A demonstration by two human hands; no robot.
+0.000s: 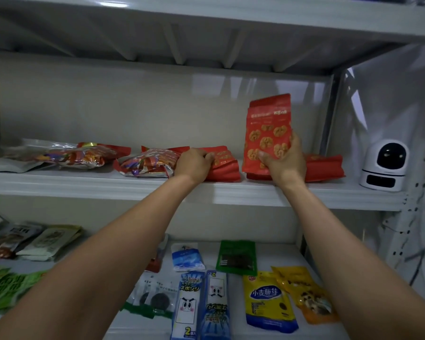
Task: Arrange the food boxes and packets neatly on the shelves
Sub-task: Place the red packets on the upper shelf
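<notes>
My right hand (pixel 284 163) is curled round the lower half of the tall glossy red packet printed with walnut halves (pixel 268 128), thumb on the front and fingers at its right edge, holding it upright at the right of the white metal middle shelf (pixel 108 185). My left hand (pixel 194 164), at 9 o'clock of it, has its fingers bent over the flat red foil packet (pixel 225 165) lying on the same shelf and grips its left end. Risk: the tall packet's base seems to sit on another flat red packet, not bare shelf, so I judge it could topple forward off the front lip once I let go and drop onto the goods below. Second risk: if I shove the flat packet toward 9 o'clock it would bump the clear bag of red-wrapped sweets (pixel 149 164), which touches my left hand. The crumpled red packet (pixel 325 168) at 3 o'clock could be knocked too; the white round camera gadget (pixel 384 165) beyond it stands well apart. Writing: there is a pale line near the top of the tall packet, too blurred to read. On the lower shelf, at 6 o'clock, the yellow-and-blue pouch (pixel 268 298) reads "小麦胚芽", and the blue-and-white sponge pack (pixel 189 303) reads "スポンジ" with a "2" near its bottom.
</notes>
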